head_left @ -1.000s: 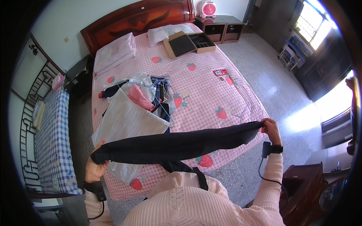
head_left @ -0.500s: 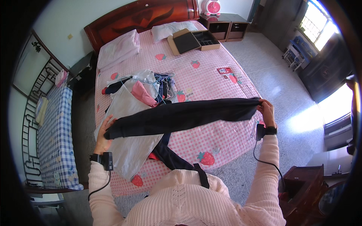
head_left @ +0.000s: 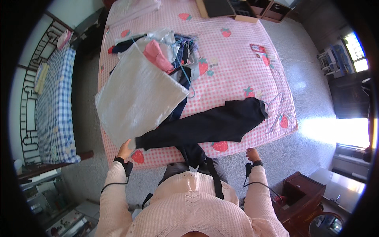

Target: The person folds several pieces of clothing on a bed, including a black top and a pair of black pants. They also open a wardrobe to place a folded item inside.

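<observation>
Black trousers (head_left: 205, 125), folded lengthwise, lie across the near part of the bed, the narrow leg ends at the left and the wider end at the right. My left hand (head_left: 125, 150) is just beside the leg ends, fingers extended and holding nothing. Off the bed's near edge, below the wide end, my right hand (head_left: 252, 154) is empty with its fingers apart. Beyond the trousers a large white cloth (head_left: 138, 94) is spread over the left side. Dark clothing (head_left: 191, 155) shows from under the trousers and hangs at the near edge.
A pile of clothes includes a pink garment (head_left: 156, 55) and blue hangers (head_left: 191, 85). A pale hanger (head_left: 272, 100) lies by the trousers' wide end. Farther off are a red packet (head_left: 258, 48) and an open cardboard box (head_left: 245, 18). A brown wooden cabinet (head_left: 304, 185) stands at right.
The black trousers, held stretched between both hands, now lie on the bed, let go. Both hands have drawn back toward me. The view has tipped lower.
</observation>
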Demonstrator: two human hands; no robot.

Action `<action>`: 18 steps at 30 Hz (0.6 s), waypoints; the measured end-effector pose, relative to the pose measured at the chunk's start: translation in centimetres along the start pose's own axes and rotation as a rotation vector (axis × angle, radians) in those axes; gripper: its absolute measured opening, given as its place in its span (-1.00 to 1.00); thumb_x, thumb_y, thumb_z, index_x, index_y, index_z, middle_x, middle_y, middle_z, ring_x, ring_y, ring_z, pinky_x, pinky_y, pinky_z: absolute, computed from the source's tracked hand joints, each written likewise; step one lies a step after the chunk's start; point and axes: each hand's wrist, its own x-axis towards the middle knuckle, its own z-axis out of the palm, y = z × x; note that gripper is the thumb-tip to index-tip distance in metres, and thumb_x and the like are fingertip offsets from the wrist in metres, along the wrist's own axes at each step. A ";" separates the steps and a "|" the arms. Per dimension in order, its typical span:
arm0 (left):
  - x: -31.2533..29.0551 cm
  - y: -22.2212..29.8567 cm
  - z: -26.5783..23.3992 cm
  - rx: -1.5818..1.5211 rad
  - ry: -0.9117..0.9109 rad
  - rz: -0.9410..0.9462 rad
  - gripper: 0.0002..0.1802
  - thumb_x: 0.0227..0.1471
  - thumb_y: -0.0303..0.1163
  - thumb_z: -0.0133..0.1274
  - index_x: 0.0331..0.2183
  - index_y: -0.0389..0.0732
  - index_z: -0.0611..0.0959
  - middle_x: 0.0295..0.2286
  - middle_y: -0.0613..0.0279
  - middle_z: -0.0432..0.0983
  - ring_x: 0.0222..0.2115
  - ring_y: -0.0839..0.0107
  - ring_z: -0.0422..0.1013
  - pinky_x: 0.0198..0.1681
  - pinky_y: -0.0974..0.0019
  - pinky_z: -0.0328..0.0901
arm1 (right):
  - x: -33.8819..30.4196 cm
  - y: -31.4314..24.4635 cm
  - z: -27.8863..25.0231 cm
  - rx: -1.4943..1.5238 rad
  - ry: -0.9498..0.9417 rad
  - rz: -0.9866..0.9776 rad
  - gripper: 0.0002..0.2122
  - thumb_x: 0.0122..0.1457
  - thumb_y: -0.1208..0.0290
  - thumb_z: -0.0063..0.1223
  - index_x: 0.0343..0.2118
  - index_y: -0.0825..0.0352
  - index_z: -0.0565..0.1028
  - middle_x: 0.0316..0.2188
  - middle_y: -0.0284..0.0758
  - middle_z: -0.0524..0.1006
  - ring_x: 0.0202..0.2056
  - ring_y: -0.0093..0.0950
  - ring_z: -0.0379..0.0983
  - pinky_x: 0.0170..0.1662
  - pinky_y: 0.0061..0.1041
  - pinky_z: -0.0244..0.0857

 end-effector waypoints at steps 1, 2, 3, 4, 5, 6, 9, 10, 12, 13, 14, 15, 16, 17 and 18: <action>0.2 -1.8 1.5 0.019 0.041 0.065 -0.33 -0.01 -0.51 0.15 0.18 -0.28 0.43 0.04 -0.14 0.49 0.07 0.06 0.43 0.18 0.22 0.27 | -0.1 0.1 0.8 0.081 -0.046 -0.099 -0.76 0.17 0.44 0.07 -0.09 0.29 0.56 -0.37 -0.35 0.58 -0.40 -0.48 0.54 -0.46 -0.48 0.37; 0.4 -3.2 2.8 -0.097 0.026 0.097 -0.35 0.00 -0.51 0.15 0.17 -0.29 0.45 0.04 -0.13 0.49 0.07 0.09 0.43 0.16 0.23 0.29 | -0.5 -0.1 1.4 0.140 -0.045 -0.137 -0.75 0.18 0.45 0.06 -0.07 0.30 0.56 -0.36 -0.35 0.58 -0.40 -0.49 0.55 -0.44 -0.51 0.38; 0.7 -4.0 3.7 -0.187 -0.016 0.069 -0.37 0.02 -0.50 0.16 0.16 -0.30 0.46 0.04 -0.12 0.50 0.06 0.11 0.44 0.15 0.24 0.30 | -1.0 -0.9 2.0 0.132 -0.018 -0.169 -0.73 0.17 0.47 0.03 -0.07 0.33 0.57 -0.41 -0.34 0.59 -0.42 -0.50 0.55 -0.46 -0.51 0.39; 1.0 -4.3 4.5 -0.270 -0.064 -0.009 -0.39 0.03 -0.50 0.16 0.15 -0.31 0.47 0.04 -0.10 0.50 0.06 0.14 0.45 0.14 0.24 0.31 | -1.3 -2.0 2.4 0.125 0.013 -0.202 -0.72 0.15 0.49 0.01 -0.07 0.35 0.59 -0.46 -0.33 0.59 -0.45 -0.52 0.55 -0.48 -0.52 0.39; 1.1 -4.0 5.4 -0.310 -0.052 0.097 -0.47 0.06 -0.51 0.15 0.10 -0.27 0.53 -0.01 -0.04 0.55 -0.01 0.21 0.50 0.07 0.27 0.36 | -1.5 -3.1 2.6 0.064 0.020 -0.200 -0.72 0.16 0.49 0.00 -0.09 0.36 0.60 -0.41 -0.32 0.61 -0.40 -0.52 0.56 -0.43 -0.55 0.40; 1.5 -3.2 6.2 -0.289 -0.046 0.127 -0.50 0.07 -0.51 0.14 0.09 -0.26 0.54 -0.03 -0.01 0.57 -0.03 0.22 0.52 0.06 0.28 0.37 | -1.5 -4.4 2.7 -0.027 0.034 -0.184 -0.74 0.19 0.45 0.02 -0.08 0.33 0.60 -0.40 -0.35 0.60 -0.40 -0.53 0.55 -0.37 -0.56 0.41; 2.7 1.0 8.1 -0.276 -0.042 0.188 -0.57 0.10 -0.51 0.11 0.05 -0.21 0.59 -0.09 0.06 0.62 -0.09 0.27 0.55 0.01 0.29 0.40 | -0.7 -7.6 3.7 -0.082 0.074 -0.320 -0.75 0.21 0.44 0.02 -0.10 0.36 0.60 -0.40 -0.34 0.61 -0.40 -0.54 0.55 -0.35 -0.56 0.42; 3.1 2.8 8.7 -0.283 -0.032 0.230 -0.59 0.11 -0.51 0.11 0.03 -0.20 0.61 -0.11 0.08 0.63 -0.11 0.29 0.56 0.00 0.29 0.41 | -0.3 -8.4 4.0 -0.095 0.086 -0.355 -0.75 0.21 0.44 0.01 -0.10 0.36 0.60 -0.40 -0.33 0.61 -0.39 -0.54 0.55 -0.34 -0.56 0.43; 3.7 6.3 9.9 -0.268 -0.035 0.258 -0.66 0.17 -0.49 0.05 0.00 -0.26 0.62 -0.14 0.12 0.65 -0.11 0.36 0.56 -0.01 0.35 0.40 | 0.7 -10.0 4.9 -0.133 0.103 -0.421 -0.76 0.23 0.45 0.01 -0.10 0.38 0.60 -0.39 -0.33 0.62 -0.37 -0.54 0.55 -0.32 -0.56 0.43; 4.2 7.9 10.4 -0.237 -0.023 0.314 -0.68 0.17 -0.47 0.06 -0.02 -0.25 0.64 -0.15 0.11 0.65 -0.13 0.34 0.56 -0.03 0.33 0.40 | 1.2 -10.7 5.2 -0.156 0.105 -0.451 -0.76 0.23 0.46 0.01 -0.09 0.38 0.60 -0.38 -0.33 0.62 -0.36 -0.55 0.56 -0.31 -0.56 0.43; 4.6 9.3 10.9 -0.213 -0.016 0.348 -0.70 0.17 -0.45 0.07 -0.05 -0.24 0.65 -0.17 0.10 0.65 -0.14 0.32 0.57 -0.05 0.32 0.41 | 1.9 -11.5 5.9 -0.194 0.137 -0.407 -0.76 0.23 0.46 0.01 -0.09 0.38 0.60 -0.38 -0.33 0.62 -0.35 -0.55 0.56 -0.29 -0.55 0.43; 5.1 10.5 11.4 -0.209 -0.014 0.374 -0.72 0.16 -0.43 0.09 -0.09 -0.22 0.67 -0.18 0.07 0.64 -0.15 0.22 0.56 -0.06 0.26 0.41 | 2.3 -12.2 5.9 -0.192 0.099 -0.460 -0.77 0.24 0.50 0.01 -0.09 0.39 0.59 -0.36 -0.32 0.64 -0.30 -0.53 0.58 -0.24 -0.54 0.45; 5.8 11.5 11.7 -0.180 -0.005 0.413 -0.73 0.16 -0.43 0.08 -0.10 -0.22 0.67 -0.18 0.07 0.64 -0.14 0.19 0.56 -0.05 0.24 0.40 | 3.2 -13.1 6.0 -0.234 0.133 -0.548 -0.77 0.24 0.50 0.02 -0.10 0.39 0.60 -0.35 -0.31 0.64 -0.29 -0.52 0.59 -0.21 -0.53 0.45; 6.4 12.4 12.2 -0.152 0.001 0.452 -0.74 0.15 -0.43 0.08 -0.10 -0.23 0.68 -0.18 0.06 0.63 -0.14 0.16 0.55 -0.04 0.22 0.40 | 4.0 -13.9 6.0 -0.268 0.174 -0.609 -0.78 0.23 0.50 0.03 -0.10 0.38 0.60 -0.33 -0.30 0.65 -0.27 -0.51 0.59 -0.19 -0.52 0.46; 7.2 13.2 12.8 -0.121 0.002 0.479 -0.74 0.15 -0.43 0.08 -0.11 -0.23 0.68 -0.18 0.05 0.63 -0.13 0.13 0.54 -0.03 0.20 0.39 | 4.8 -14.7 5.8 -0.312 0.231 -0.587 -0.78 0.22 0.51 0.04 -0.11 0.37 0.61 -0.32 -0.29 0.66 -0.26 -0.49 0.60 -0.17 -0.51 0.46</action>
